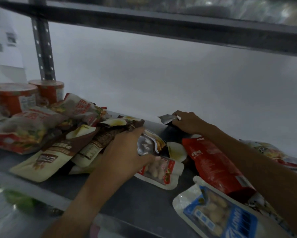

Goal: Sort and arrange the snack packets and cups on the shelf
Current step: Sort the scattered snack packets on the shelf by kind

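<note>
Shelf (pixel 144 201): three cups (pixel 15 98) far left beside heaped snack packets (pixel 61 134). Left hand (pixel 125 152) grips one brown packet (pixel 149 146); right hand (pixel 189 122) pinches one silver packet (pixel 166 119) far centre.

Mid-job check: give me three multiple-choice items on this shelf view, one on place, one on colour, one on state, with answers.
1. Where do the cups stand?
A. back left
B. front right
C. upper shelf

2. What colour is the long packet under the right forearm?
A. green
B. red
C. purple

3. What is the right hand doing?
A. lying flat and empty
B. pinching a silver-backed packet
C. lifting a cup

Answers: 1 A, they stand by the shelf upright; 2 B, its face is plainly red; 3 B, its fingers close on the foil corner.
</note>
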